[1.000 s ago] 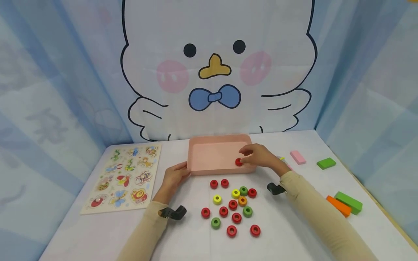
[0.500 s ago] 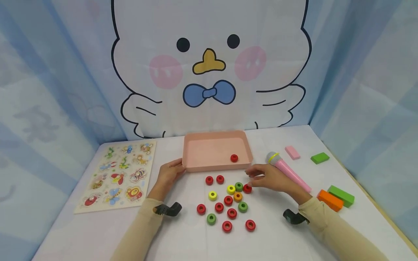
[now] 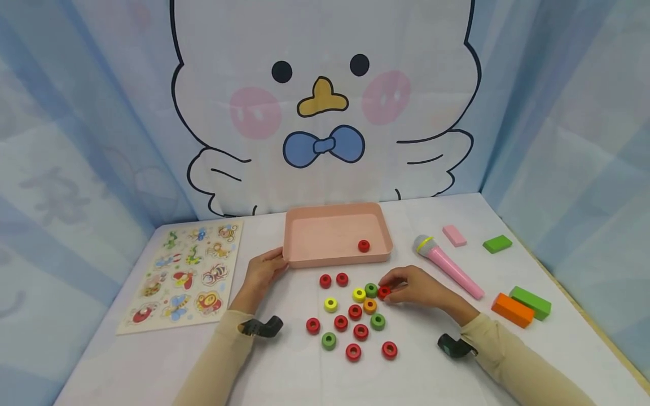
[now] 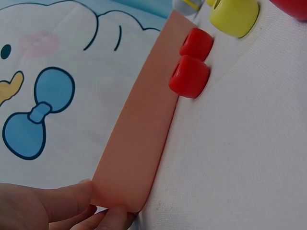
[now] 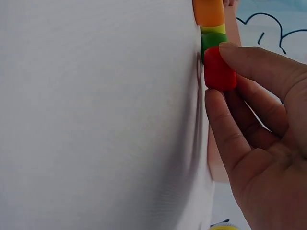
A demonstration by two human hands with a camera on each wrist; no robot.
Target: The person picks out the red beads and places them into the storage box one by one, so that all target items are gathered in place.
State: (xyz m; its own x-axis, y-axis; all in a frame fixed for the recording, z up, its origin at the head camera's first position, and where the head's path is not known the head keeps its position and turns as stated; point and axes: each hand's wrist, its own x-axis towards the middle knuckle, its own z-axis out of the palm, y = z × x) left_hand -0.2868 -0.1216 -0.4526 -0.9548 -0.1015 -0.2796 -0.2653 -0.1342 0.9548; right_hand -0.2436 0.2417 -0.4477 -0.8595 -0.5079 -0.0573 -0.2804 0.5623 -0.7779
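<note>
A pink tray (image 3: 337, 262) stands at the back of the table with one red bead (image 3: 363, 246) inside, toward its right. At the tray's front left corner my left hand (image 3: 262, 276) holds the edge; the left wrist view shows finger and thumb on either side of that corner (image 4: 120, 187). My right hand (image 3: 418, 287) pinches a red ring bead (image 5: 220, 69) between thumb and finger, at the right of the loose group. Touching or nearly touching it is a green bead (image 3: 371, 290). Yellow beads (image 3: 330, 305), an orange bead (image 3: 369, 305) and several red beads lie around.
Right of the tray lie a pink toy microphone (image 3: 452, 270), a pink block (image 3: 454, 235), a green block (image 3: 497, 243) and an orange block (image 3: 513, 310) against another green one. An animal picture board (image 3: 185, 270) lies at left. Curtains enclose the table.
My right hand let go of a red bead in the tray, came back toward the front and took hold of another red bead. The left hand stays at the tray corner. The view shifted slightly.
</note>
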